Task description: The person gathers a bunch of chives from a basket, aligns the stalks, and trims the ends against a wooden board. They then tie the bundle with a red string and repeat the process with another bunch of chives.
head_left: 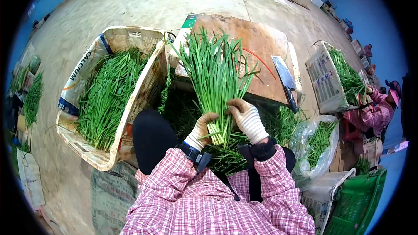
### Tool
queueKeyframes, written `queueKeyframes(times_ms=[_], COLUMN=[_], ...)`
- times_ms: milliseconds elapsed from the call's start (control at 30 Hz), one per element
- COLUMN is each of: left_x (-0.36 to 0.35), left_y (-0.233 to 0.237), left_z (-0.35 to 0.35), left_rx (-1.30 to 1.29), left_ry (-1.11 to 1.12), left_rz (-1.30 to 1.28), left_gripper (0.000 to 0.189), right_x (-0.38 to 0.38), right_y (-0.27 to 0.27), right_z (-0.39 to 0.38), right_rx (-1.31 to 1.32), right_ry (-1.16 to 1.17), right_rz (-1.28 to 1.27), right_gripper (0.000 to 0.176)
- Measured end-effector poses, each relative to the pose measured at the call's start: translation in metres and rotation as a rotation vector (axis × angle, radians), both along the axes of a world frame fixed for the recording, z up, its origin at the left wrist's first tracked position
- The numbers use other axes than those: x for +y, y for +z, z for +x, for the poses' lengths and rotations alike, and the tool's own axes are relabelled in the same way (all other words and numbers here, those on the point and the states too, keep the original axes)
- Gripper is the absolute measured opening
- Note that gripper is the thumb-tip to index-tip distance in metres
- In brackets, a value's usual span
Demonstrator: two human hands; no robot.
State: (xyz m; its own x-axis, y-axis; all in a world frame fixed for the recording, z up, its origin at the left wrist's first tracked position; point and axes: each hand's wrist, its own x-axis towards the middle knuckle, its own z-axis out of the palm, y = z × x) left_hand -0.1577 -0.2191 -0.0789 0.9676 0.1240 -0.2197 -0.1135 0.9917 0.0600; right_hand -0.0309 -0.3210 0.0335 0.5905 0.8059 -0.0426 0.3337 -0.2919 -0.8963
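Note:
A thick bunch of long green Chinese chives [214, 74] fans out in front of me, its pale stem ends toward my body and its leaf tips over a wooden board [261, 39]. My left hand [201, 131], in a white work glove with a soiled palm, is closed round the left side of the stems. On the right side of the bunch, my right hand [248, 119] in a striped glove grips near the stem base. A broad-bladed knife [284, 80] lies on the board's right edge, and a red band [261, 63] lies on the board.
To my left stands a white plastic crate [114, 156] full of loose chives. A clear bag of greens [320, 143], a green crate [355, 204] and a grey crate [324, 78] stand on the right. A co-worker [373, 109] sits beyond, handling greens.

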Motion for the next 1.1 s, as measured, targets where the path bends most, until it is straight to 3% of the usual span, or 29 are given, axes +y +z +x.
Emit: queueKeyframes(times_ms=[100,200,267,333,400,433,533,567,600,667,700,733,867,967,1100], left_x=[-0.001,0.001,0.001,0.000,-0.002,0.000,-0.007,-0.001,0.001,-0.001,-0.004,-0.004,-0.008,-0.003,-0.003], left_y=[0.000,-0.008,0.003,0.008,0.019,0.019,0.032,0.028,0.030,0.031,0.028,0.024,0.023,0.002,-0.001], left_z=[0.003,0.002,-0.001,-0.001,-0.003,-0.004,0.000,-0.002,-0.001,-0.002,0.000,0.000,0.001,0.001,-0.001], left_rx=[0.038,0.050,0.075,0.033,-0.003,-0.030,0.092,-0.037,-0.076,-0.034,-0.032,0.033,0.170,0.152,0.166], left_ry=[-0.026,-0.031,-0.010,-0.007,-0.009,-0.063,0.023,-0.057,-0.108,-0.127,-0.075,-0.043,0.022,0.046,0.078], left_rz=[0.011,0.034,0.054,0.013,0.003,-0.019,0.005,0.076,0.147,0.105,0.093,0.092,0.069,0.116,0.101], left_gripper=[0.042,0.040,0.041,0.041,0.039,0.040,0.043,0.045,0.044,0.044,0.042,0.040,0.027,0.027,0.025], right_x=[0.026,0.039,0.024,0.004,-0.011,-0.011,-0.043,-0.059,-0.076,-0.074,-0.064,-0.053,-0.019,-0.010,-0.015], right_y=[-0.009,-0.009,-0.006,0.014,0.037,0.037,0.077,0.076,0.088,0.086,0.072,0.036,0.008,-0.028,-0.030], right_z=[0.008,0.017,0.017,0.005,-0.004,-0.011,-0.025,-0.026,-0.024,-0.025,-0.021,-0.016,-0.026,-0.025,-0.023], right_rx=[-0.336,-0.252,-0.221,0.033,0.477,0.523,0.664,0.730,0.864,0.598,0.408,0.202,-0.231,-0.017,0.210], right_ry=[-0.059,0.050,0.025,0.046,0.057,0.014,0.357,0.559,0.638,0.263,0.082,0.055,-0.057,-0.110,-0.163], right_rz=[0.096,-0.168,0.056,0.193,0.168,0.286,0.267,0.341,0.214,0.115,0.065,0.168,-0.117,-0.035,0.090], right_gripper=[0.027,0.024,0.023,0.019,0.015,0.008,0.003,0.003,0.003,0.004,0.016,0.030,0.048,0.034,0.027])
